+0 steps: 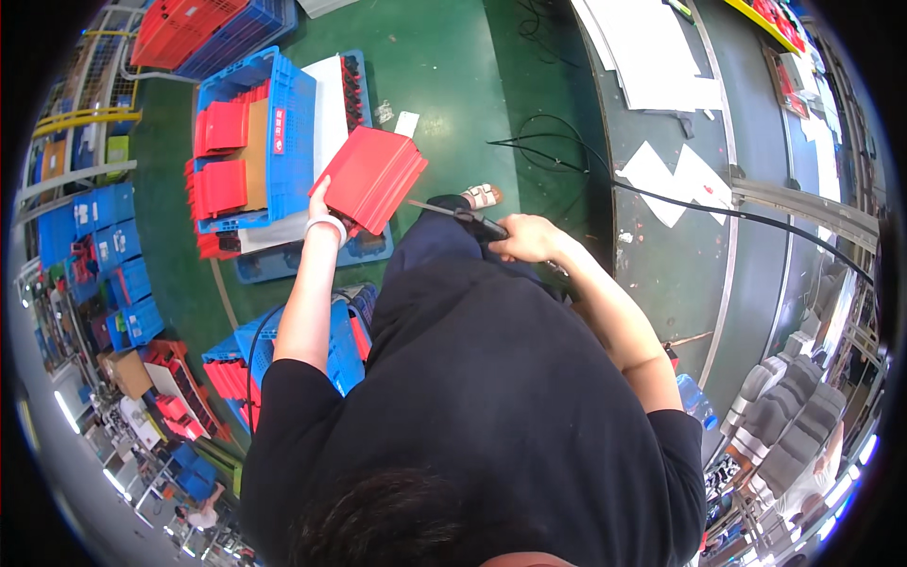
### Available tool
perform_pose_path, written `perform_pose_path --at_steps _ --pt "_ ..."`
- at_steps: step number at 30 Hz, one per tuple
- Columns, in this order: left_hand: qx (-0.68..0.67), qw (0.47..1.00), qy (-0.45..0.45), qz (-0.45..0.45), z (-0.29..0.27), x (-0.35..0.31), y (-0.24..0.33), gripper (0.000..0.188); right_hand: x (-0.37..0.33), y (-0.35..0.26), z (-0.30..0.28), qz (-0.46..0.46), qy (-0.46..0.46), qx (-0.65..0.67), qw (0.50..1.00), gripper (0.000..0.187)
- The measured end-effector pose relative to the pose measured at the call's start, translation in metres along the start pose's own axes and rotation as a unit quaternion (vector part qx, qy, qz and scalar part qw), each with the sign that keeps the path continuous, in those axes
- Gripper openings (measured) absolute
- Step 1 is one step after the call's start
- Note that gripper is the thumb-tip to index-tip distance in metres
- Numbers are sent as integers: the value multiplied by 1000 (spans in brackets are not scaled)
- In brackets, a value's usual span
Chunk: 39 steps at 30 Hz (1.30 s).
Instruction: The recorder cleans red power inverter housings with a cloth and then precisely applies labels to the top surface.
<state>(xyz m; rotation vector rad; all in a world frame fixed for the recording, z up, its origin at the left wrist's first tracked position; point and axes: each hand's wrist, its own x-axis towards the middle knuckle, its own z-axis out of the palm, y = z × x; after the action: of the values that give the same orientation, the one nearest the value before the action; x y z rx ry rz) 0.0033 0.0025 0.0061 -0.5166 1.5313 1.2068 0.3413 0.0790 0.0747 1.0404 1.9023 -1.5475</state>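
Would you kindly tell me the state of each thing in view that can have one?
Red piece: tilted, gripped by the left hand
Black-handled tool: held in the right hand
Blue crate: loaded with red parts
White sheets: lying loose
Clear bottle: capped

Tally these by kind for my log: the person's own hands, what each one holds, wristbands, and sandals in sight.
Own hands: 2, left hand and right hand
Red ridged load, in the left: 1 (single piece or several, I cannot tell)
Dark-handled tool, in the right: 1
White wristband: 1
Light sandal: 1
Total: 6
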Motion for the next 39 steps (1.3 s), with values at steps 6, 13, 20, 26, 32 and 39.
perform_pose_path --at_steps 6,13,20,26,32,39 --pt "9 1000 -4 -14 -1 0 -1 55 2 6 2 -33 -28 -45 998 30" --pt "8 1000 -12 -5 1 4 -2 57 -2 6 6 -94 8 -94 991 34" --pt "25 990 -121 65 -8 17 -7 60 -23 7 3 -85 24 -55 995 35" --pt "-75 929 -342 124 -41 39 -12 63 -76 42 -17 -131 44 192 972 25" --pt "-55 899 -411 137 -30 37 3 72 -89 55 -14 -99 67 253 960 20" --pt "-50 893 -436 104 -28 43 9 72 -87 52 -11 -115 91 276 950 25"
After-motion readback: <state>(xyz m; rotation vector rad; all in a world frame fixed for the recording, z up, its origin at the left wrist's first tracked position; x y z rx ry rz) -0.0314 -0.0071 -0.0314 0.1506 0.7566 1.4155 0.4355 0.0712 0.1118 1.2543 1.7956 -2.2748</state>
